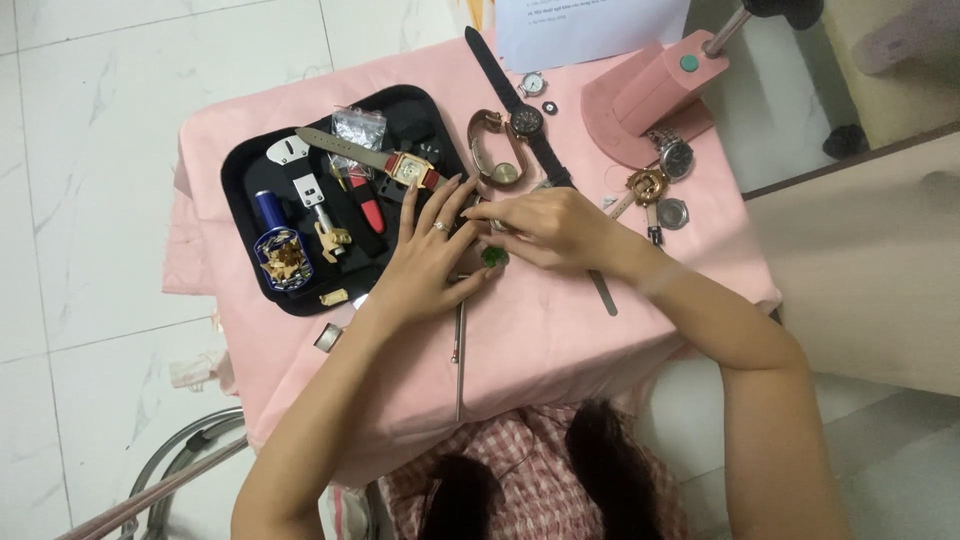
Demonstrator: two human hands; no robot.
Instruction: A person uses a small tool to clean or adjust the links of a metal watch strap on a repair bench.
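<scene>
Your left hand (425, 262) lies flat with fingers spread, pinning a small green piece (494, 256) just right of the black tray (245, 170), while your right hand (545, 228) curls over it, fingertips pinched to something too hidden to name, steadying it for close work.
</scene>
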